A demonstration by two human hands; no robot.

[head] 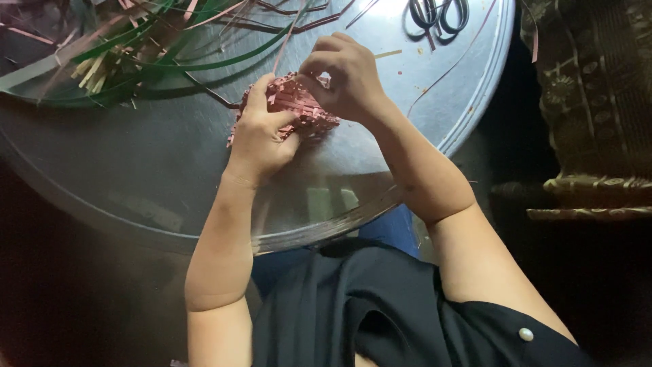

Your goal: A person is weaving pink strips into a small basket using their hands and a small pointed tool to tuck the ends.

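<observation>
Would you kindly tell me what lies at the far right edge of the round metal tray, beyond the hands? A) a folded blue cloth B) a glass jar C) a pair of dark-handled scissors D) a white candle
C: a pair of dark-handled scissors lies on the round metal tray, beyond the right hand working the small pink woven-strip piece.

My left hand (261,132) cups the pink woven piece (299,105) on the round metal table (170,170); my right hand (346,75) pinches a strip at its top. Green strips (156,47) far left, scissors (438,15) far right.
</observation>
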